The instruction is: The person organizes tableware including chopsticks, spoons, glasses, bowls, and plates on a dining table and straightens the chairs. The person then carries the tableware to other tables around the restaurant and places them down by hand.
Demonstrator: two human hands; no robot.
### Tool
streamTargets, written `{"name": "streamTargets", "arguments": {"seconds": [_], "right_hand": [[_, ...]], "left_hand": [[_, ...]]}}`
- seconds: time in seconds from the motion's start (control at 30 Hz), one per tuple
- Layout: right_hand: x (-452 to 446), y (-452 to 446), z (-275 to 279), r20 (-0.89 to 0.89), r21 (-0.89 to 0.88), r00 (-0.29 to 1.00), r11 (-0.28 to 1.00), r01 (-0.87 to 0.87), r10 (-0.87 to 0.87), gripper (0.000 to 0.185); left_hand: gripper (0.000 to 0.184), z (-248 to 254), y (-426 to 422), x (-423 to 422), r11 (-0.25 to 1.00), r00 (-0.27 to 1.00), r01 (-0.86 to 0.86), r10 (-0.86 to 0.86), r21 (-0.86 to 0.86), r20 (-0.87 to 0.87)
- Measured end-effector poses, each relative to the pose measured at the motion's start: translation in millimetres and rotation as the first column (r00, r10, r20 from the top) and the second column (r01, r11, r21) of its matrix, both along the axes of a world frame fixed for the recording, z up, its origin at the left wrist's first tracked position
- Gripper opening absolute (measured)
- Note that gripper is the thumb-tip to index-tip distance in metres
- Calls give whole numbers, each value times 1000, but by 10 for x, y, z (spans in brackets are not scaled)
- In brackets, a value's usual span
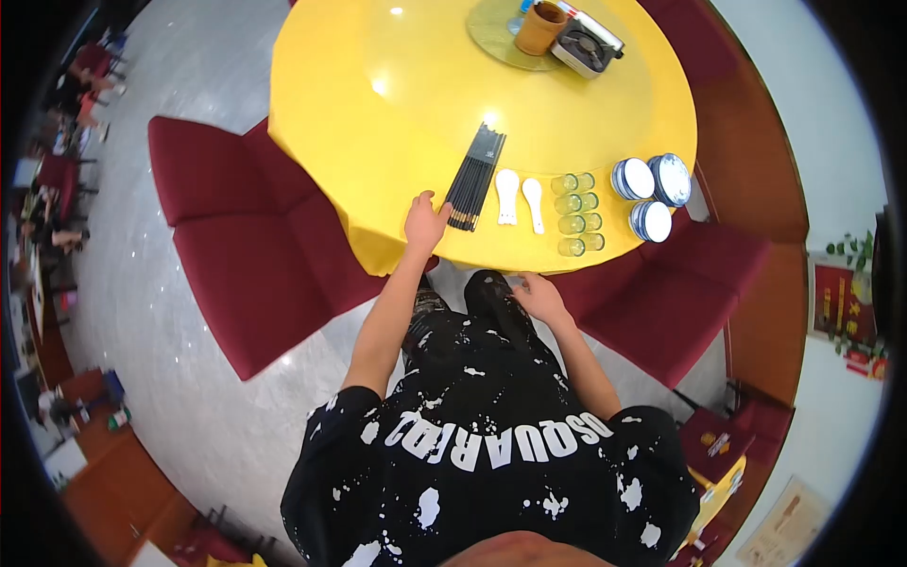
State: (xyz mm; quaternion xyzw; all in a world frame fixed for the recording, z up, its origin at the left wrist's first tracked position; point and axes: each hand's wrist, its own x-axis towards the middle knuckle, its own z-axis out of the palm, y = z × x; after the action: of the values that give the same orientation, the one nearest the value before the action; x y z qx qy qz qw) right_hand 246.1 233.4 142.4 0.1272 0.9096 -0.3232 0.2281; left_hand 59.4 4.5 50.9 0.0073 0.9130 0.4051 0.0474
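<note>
My left hand (427,223) lies at the front edge of the yellow-covered table with thumb and fingers apart. Its thumb side is right beside a bundle of black chopsticks (474,180), possibly touching it. The chopsticks lie side by side, lighter at the ends near me. My right hand (540,297) rests by my right knee below the table edge, its fingers loosely stretched and holding nothing. Right of the chopsticks lie white spoons (507,196), seemingly stacked, and another white spoon (534,204). Beyond them are several small glasses (571,224) in two rows.
Three stacks of blue-and-white dishes (650,221) stand at the table's right side. A glass turntable (491,42) carries a brown cup (540,30) and a portable stove (586,49). Dark red chairs (248,283) flank me; another chair (675,293) is on the right.
</note>
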Motion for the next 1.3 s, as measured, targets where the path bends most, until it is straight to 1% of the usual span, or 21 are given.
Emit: {"name": "streamTargets", "arguments": {"seconds": [0.03,0.07,0.13,0.17,0.27,0.3,0.33,0.4,0.53,0.57,0.67,0.73,0.8,0.87,0.9,0.97,1.03,1.13,1.23,1.3], "right_hand": [[18,-4,-12,-11,0,998,998,69,-69,47],[37,-5,-29,-24,-1,990,990,138,-138,47],[110,-49,-69,20,10,971,971,239,-239,47],[158,-90,-147,1,9,967,967,256,-256,47],[213,-193,-263,102,-72,937,937,343,-335,48],[211,-204,-319,120,-72,938,940,335,-325,48],[207,-217,-370,139,-72,939,943,326,-314,49],[196,-229,-429,154,-76,942,947,313,-299,49],[77,-167,-454,184,-109,892,893,436,-413,50],[70,-151,-489,192,-105,896,900,424,-400,50],[-42,-122,-655,200,-93,918,927,364,-341,49],[-158,-124,-699,189,-73,937,947,313,-295,49],[-296,-138,-746,72,-76,964,963,260,-255,49],[-464,-174,-694,2,-133,965,956,261,-263,48],[-549,-187,-630,-6,-190,957,940,285,-291,47],[-650,-191,-559,-15,-246,946,918,311,-324,46],[-687,-188,-546,-19,-249,943,915,317,-332,45],[-622,-158,-532,-46,-242,937,914,326,-347,44],[-496,-99,-553,-19,-212,935,916,342,-354,42],[-420,-70,-581,-9,-202,934,915,348,-357,42]], "left_hand": [[45,0,68,-201,996,997,66,-64,-52,41],[43,2,97,-303,990,990,121,-114,-78,86],[38,-104,127,-474,970,967,217,-197,-113,161],[36,-149,129,-527,961,962,244,-223,-131,160],[31,-239,76,-492,934,949,300,-271,-194,162],[31,-244,35,-463,923,944,318,-287,-218,161],[30,-240,-13,-441,911,941,331,-300,-244,157],[30,-231,-152,-353,909,950,303,-263,-285,170],[28,-251,-510,-236,910,968,241,-200,-336,153],[25,-240,-590,-183,923,983,180,-161,-341,86],[21,-183,-714,-174,909,976,216,-214,-356,44],[20,-133,-688,-169,918,974,219,-226,-329,18],[21,-129,-608,-198,933,976,207,-219,-295,-8],[21,-110,-503,-264,940,971,235,-237,-246,22],[21,-109,-439,-303,943,969,245,-243,-226,35],[22,-105,-321,-370,944,966,260,-255,-204,50],[22,-107,-236,-430,942,963,269,-264,-203,54],[29,-101,-127,-515,952,963,262,-247,-161,106],[39,-14,-16,-509,946,966,244,-217,-214,140],[46,-9,-8,-527,946,961,248,-213,-208,178]]}}
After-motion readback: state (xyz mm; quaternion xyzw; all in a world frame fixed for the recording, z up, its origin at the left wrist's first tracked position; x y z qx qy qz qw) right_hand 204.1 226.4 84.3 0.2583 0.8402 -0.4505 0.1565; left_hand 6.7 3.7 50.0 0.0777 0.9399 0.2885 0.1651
